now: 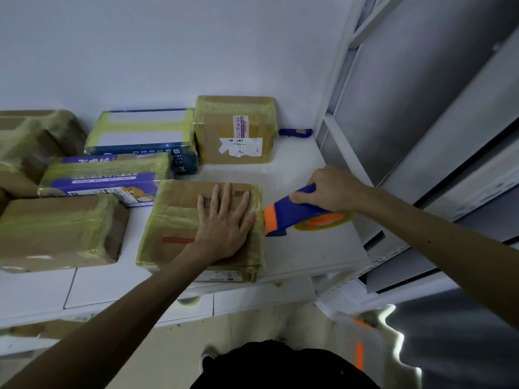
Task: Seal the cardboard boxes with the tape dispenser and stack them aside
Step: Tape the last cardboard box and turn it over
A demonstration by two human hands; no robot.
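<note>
A brown cardboard box with yellowish tape over its edges lies at the front of the white table. My left hand presses flat on its top, fingers spread. My right hand grips the handle of a blue and orange tape dispenser. The dispenser's orange front sits at the box's right edge, and its yellowish tape roll trails to the right.
Several taped boxes stand around: a brown one at the left, a purple one, a dark blue one and a brown one at the wall. A blue tool lies behind. Grey metal shelving rises on the right.
</note>
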